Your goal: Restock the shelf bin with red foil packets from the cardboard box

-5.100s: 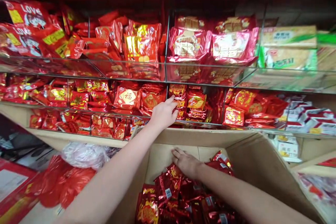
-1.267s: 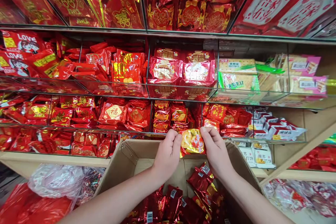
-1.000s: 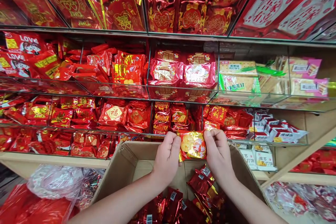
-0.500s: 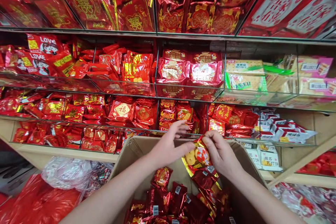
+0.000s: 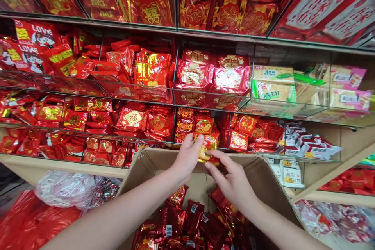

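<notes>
A red and gold snack packet [image 5: 208, 145] is between my two hands, just in front of the low shelf compartment. My left hand [image 5: 190, 154] grips its left side, thumb on the front. The thumb and forefinger of my right hand [image 5: 230, 174] touch its lower right part, the fingers somewhat parted. Below my hands stands an open cardboard box [image 5: 271, 189] with several dark red packets [image 5: 195, 213] in it. Behind the held packet, similar red and gold packets [image 5: 204, 122] are stacked in the compartment.
Clear-fronted shelves [image 5: 140, 94] of red packets run across the view above the box. Pale cracker packs [image 5: 274, 82] sit to the right. Red plastic bags [image 5: 38, 218] lie at lower left, and a slanted wooden board [image 5: 336, 172] stands at right.
The packet has moved from my right hand, over the box, up and left to the shelf front. My left hand has closed on it; my right fingers have loosened. The view has shifted slightly.
</notes>
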The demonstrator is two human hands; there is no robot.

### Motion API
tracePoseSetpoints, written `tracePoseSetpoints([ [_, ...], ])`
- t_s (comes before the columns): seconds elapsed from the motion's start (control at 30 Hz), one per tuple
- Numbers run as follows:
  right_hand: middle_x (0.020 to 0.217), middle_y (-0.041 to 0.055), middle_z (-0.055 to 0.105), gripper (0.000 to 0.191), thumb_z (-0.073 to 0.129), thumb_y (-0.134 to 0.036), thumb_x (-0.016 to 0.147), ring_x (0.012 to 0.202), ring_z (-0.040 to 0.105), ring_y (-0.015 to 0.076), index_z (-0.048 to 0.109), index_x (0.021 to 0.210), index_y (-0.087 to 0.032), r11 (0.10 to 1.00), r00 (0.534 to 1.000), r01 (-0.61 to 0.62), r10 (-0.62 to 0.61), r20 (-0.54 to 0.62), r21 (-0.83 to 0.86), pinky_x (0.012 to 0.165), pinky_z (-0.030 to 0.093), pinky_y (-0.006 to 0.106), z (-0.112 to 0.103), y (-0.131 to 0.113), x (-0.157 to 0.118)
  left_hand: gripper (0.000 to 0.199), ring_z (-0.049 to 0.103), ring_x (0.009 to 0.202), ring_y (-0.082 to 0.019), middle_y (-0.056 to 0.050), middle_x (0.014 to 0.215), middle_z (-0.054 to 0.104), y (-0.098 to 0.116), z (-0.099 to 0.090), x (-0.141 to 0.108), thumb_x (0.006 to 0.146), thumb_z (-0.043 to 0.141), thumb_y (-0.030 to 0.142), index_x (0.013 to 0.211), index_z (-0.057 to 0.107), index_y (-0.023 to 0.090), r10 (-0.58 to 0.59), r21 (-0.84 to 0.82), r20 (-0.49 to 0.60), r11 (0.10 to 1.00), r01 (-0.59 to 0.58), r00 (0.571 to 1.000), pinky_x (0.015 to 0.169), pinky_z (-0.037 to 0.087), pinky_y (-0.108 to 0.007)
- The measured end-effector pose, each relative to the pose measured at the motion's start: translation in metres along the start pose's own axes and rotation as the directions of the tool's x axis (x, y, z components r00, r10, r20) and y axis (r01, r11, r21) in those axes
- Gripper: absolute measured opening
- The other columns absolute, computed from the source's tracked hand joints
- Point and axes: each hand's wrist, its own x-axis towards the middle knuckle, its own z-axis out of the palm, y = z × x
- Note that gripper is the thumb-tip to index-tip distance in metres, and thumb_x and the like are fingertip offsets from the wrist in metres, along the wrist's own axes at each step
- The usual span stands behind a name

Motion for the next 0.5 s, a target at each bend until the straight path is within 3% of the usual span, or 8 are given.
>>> tracePoseSetpoints([
  [0.1, 0.089, 0.0056, 0.064, 0.028, 0.047, -0.034, 0.080, 0.066, 0.058, 0.0164, 0.054, 0.103, -0.020, 0.978, 0.995, -0.084, 0.073, -0.067, -0.188, 0.063, 0.047, 0.030, -0.021, 0.008, 0.017, 0.033, 0.056, 0.080, -0.015, -0.006, 0.094, 0.057, 0.009, -0.014, 0.008, 0.079, 0.046, 0.034, 0.107, 0.042, 0.018, 0.125, 0.333, 0.096, 0.931, -0.150, 0.988, 0.067, 0.044, -0.027],
  [0.17, 0.082, 0.0062, 0.065, 0.031, 0.048, -0.033, 0.078, 0.057, 0.057, 0.0166, 0.055, 0.105, -0.018, 0.901, 0.991, -0.124, 0.096, -0.088, -0.416, 0.060, 0.046, 0.031, -0.036, 0.016, 0.037, 0.035, 0.054, 0.087, -0.016, -0.005, 0.096, 0.057, 0.013, -0.031, 0.014, 0.078, 0.048, 0.030, 0.111, 0.043, 0.020, 0.262, 0.593, 0.227, 0.726, -0.347, 0.938, 0.078, 0.042, -0.032],
  [0.23, 0.083, 0.0089, 0.065, 0.030, 0.048, -0.025, 0.077, 0.065, 0.060, 0.0204, 0.056, 0.104, -0.015, 0.766, 0.992, -0.123, 0.116, -0.052, -0.631, 0.066, 0.045, 0.033, -0.045, 0.026, 0.061, 0.031, 0.052, 0.092, -0.018, -0.005, 0.096, 0.058, 0.012, -0.048, 0.022, 0.078, 0.047, 0.026, 0.109, 0.048, 0.020, 0.335, 0.744, 0.341, 0.474, -0.471, 0.878, 0.085, 0.038, -0.033],
  [0.3, 0.084, 0.0123, 0.065, 0.030, 0.046, -0.016, 0.076, 0.076, 0.061, 0.0242, 0.057, 0.103, -0.013, 0.636, 0.981, -0.114, 0.193, 0.014, -0.763, 0.070, 0.044, 0.034, -0.044, 0.036, 0.085, 0.028, 0.053, 0.089, -0.018, -0.006, 0.096, 0.059, 0.007, -0.062, 0.029, 0.079, 0.044, 0.025, 0.105, 0.051, 0.019, 0.320, 0.825, 0.355, 0.334, -0.456, 0.878, 0.082, 0.039, -0.033],
  [0.37, 0.083, 0.0155, 0.064, 0.031, 0.042, -0.006, 0.073, 0.080, 0.061, 0.0258, 0.059, 0.099, -0.010, 0.566, 0.959, -0.114, 0.276, 0.057, -0.816, 0.070, 0.043, 0.033, -0.035, 0.044, 0.107, 0.025, 0.055, 0.086, -0.019, -0.006, 0.094, 0.060, 0.001, -0.069, 0.033, 0.080, 0.041, 0.026, 0.101, 0.054, 0.020, 0.267, 0.875, 0.352, 0.247, -0.416, 0.897, 0.077, 0.041, -0.032],
  [0.5, 0.086, 0.0214, 0.062, 0.029, 0.040, 0.002, 0.070, 0.087, 0.059, 0.0273, 0.062, 0.088, -0.005, 0.569, 0.950, -0.154, 0.310, 0.038, -0.808, 0.074, 0.043, 0.033, -0.013, 0.061, 0.142, 0.025, 0.054, 0.085, -0.020, -0.003, 0.089, 0.063, -0.003, -0.070, 0.031, 0.082, 0.037, 0.027, 0.095, 0.058, 0.024, 0.202, 0.909, 0.391, 0.070, -0.411, 0.898, 0.074, 0.040, -0.032],
])
